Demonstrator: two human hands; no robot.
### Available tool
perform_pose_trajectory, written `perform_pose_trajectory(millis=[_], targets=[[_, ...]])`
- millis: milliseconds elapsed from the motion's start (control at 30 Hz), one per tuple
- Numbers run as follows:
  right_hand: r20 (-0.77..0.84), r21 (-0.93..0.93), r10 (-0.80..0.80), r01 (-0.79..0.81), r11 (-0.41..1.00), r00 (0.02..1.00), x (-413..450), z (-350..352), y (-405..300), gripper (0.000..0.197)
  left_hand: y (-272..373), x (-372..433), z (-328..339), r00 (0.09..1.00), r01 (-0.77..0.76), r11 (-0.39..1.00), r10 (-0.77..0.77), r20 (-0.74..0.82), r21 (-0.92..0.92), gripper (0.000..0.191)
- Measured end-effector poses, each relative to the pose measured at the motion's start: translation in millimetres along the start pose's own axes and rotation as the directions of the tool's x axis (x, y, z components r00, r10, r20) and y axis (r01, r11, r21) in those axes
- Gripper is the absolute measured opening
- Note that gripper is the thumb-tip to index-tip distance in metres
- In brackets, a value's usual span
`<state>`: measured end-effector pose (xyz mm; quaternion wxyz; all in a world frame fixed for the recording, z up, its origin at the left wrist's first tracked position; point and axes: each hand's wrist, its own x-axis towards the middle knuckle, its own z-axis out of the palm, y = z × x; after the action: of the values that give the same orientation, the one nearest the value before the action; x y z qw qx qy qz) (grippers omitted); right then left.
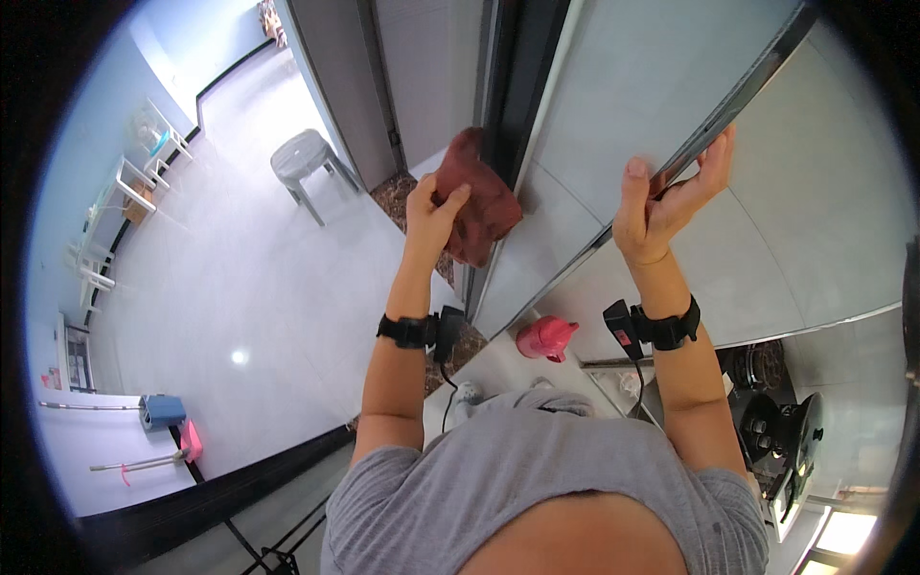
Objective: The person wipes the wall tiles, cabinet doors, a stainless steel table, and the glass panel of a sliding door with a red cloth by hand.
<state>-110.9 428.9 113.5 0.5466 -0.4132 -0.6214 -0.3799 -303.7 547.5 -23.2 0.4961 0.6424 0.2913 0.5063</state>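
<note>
My left hand (435, 219) pinches a crumpled reddish-brown cloth (478, 205) between thumb and fingers. The cloth lies against the dark upright door frame (521, 93), hiding part of it. To the right, my right hand (665, 198) grips the narrow dark edge of a panel (751, 86), which looks like a door. Its thumb is on one side of that edge and its fingers are on the other. Below and between my forearms, a pink plastic jug (543, 338) stands near the foot of the panel. Both wrists wear black straps with small cabled devices.
A grey stool (305, 158) stands on the pale floor beyond the doorway. White chairs (136, 183) line the left wall. A blue dustpan (162, 412) and a pink broom head (190, 440) are at lower left. A gas stove (776, 431) with a black pan lies to my right.
</note>
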Motion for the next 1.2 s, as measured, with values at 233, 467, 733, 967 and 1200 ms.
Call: perform_pose_trajectory(millis=[233, 467, 733, 967, 1200], targets=[[-0.053, 0.029, 0.063, -0.061, 0.998, 0.997, -6, 0, 1, 0.061, 111, 41, 35, 0.961, -0.244, 0.954, 0.213, -0.178, -0.176, 0.023], [-0.037, -0.117, 0.045, -0.049, 0.992, 0.998, -3, -1, -3, 0.057, 226, 89, 57, 0.676, -0.720, 0.690, 0.721, -0.152, 0.075, 0.023], [-0.045, -0.099, 0.070, -0.075, 0.992, 0.997, -3, -1, -7, 0.064, 178, 51, 74, 0.657, -0.644, 0.579, 0.753, -0.026, 0.500, 0.028], [-0.059, -0.061, 0.072, -0.076, 0.995, 0.996, 0, 0, -10, 0.061, 120, 8, 78, 0.697, -0.619, 0.614, 0.717, -0.018, 0.489, 0.031], [-0.057, -0.051, 0.069, -0.072, 0.996, 0.996, -1, 1, -9, 0.061, 210, 55, 81, 0.573, -0.677, 0.477, 0.820, -0.005, 0.560, 0.029]])
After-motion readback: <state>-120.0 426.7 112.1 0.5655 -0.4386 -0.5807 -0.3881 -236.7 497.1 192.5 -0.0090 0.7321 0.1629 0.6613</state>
